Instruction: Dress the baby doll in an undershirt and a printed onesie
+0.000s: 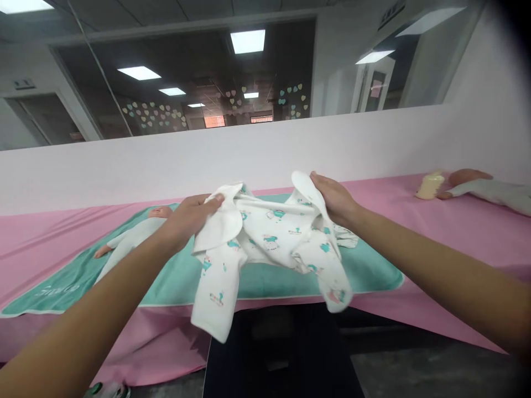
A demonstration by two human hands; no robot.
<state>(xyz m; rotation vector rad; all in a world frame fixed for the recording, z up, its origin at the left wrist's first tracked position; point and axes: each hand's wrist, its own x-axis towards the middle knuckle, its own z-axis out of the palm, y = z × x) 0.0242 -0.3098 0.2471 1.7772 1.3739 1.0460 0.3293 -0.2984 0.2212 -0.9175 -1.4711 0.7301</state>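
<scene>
A white baby shirt point(269, 232) with a green and pink print hangs in the air between my two hands. My left hand point(193, 215) pinches its white collar edge on the left, thumb on top. On the other side my right hand point(334, 199) grips the opposite edge, its fingers partly hidden behind the cloth. Both sleeves dangle, the left one lower and straighter. Behind the shirt, a striped piece of cloth point(346, 237) shows in part on the green mat point(178, 276).
A baby doll point(136, 235) in pale clothes lies on the mat to the left, partly behind my left forearm. A second doll point(493, 190) and a pale yellow bottle point(430, 186) are at the far right on the pink tablecloth point(390, 202). Behind runs a white wall point(145, 171) with windows.
</scene>
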